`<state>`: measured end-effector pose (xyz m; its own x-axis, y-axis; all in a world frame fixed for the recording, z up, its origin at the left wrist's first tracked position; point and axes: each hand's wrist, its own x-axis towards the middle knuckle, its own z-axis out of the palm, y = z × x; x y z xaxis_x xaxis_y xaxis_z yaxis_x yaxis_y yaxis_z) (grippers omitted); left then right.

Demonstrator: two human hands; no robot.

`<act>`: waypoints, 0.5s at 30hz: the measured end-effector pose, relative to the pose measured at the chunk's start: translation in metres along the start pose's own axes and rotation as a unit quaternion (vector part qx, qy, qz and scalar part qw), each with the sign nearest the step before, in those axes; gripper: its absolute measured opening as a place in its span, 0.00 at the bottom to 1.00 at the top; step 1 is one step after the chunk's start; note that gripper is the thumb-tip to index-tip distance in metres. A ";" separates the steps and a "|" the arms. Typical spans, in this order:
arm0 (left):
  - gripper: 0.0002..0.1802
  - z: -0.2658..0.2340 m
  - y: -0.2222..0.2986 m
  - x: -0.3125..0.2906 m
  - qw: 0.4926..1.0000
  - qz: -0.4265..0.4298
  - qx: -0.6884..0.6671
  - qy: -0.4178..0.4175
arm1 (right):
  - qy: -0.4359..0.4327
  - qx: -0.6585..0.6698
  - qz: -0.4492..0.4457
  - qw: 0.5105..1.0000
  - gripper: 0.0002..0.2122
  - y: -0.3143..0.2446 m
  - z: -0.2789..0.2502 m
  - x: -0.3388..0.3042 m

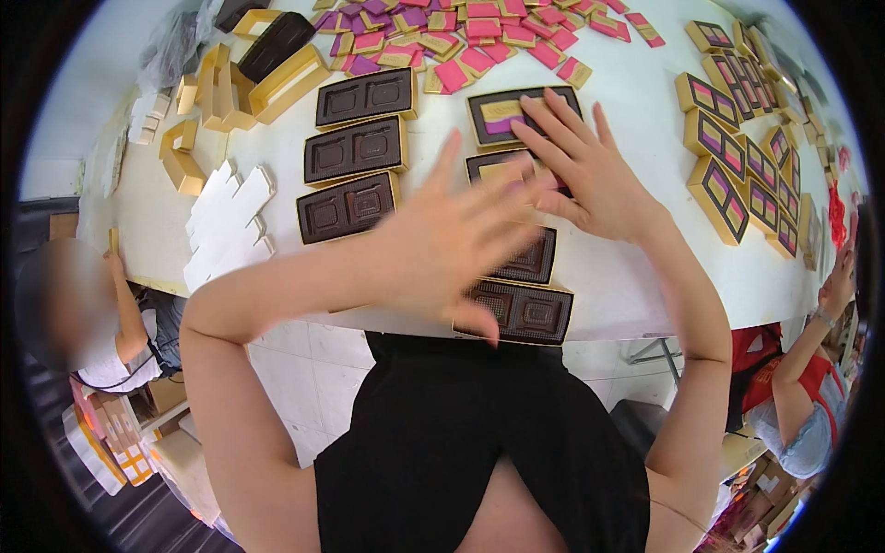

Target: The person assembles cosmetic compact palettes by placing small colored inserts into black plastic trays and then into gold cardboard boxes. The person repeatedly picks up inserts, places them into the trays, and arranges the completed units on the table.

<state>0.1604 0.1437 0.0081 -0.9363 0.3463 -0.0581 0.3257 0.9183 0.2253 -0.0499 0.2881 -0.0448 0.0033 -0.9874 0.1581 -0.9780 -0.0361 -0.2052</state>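
Observation:
Two columns of gold boxes with dark brown plastic trays lie on the white table before me. In the left column the trays [355, 149] hold nothing. At the top of the right column, a gold-and-purple flat packet [502, 118] sits in the left compartment of its box. My right hand [585, 170] spreads over that box's right side, hiding what lies beneath the fingers. My left hand [438, 235], open and smeared by motion, hovers over the column's middle and partly covers a second gold packet [498, 170]. Nearest me is a box with a bare tray [539, 313].
Pink, purple and gold packets [484, 28] are heaped at the far side. Filled boxes [724, 198] stand at the right. Gold box sleeves [290, 83] and stacked white cards [230, 217] lie at the left. A person [115, 323] sits at far left, another [802, 396] at far right.

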 end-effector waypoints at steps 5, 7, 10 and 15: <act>0.35 0.043 0.035 0.009 0.995 0.050 -0.080 0.009 | -0.047 -0.065 0.115 0.990 0.40 0.022 -0.028 -0.062; 0.33 0.041 0.027 0.015 0.998 0.027 -0.052 0.008 | -0.058 -0.133 0.166 0.975 0.38 0.045 -0.039 -0.096; 0.33 0.037 0.000 0.026 1.000 0.007 -0.011 0.017 | -0.121 -0.209 0.249 0.938 0.39 0.051 -0.060 -0.109; 0.33 0.034 -0.032 0.054 0.996 -0.041 0.028 0.079 | 0.080 0.004 0.109 0.991 0.29 0.054 -0.060 -0.027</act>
<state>0.1039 0.1390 -0.0350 -0.9674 0.2402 0.0806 0.2509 0.9526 0.1719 -0.1153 0.3224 -0.0021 -0.2410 -0.9348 0.2610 -0.9504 0.1728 -0.2587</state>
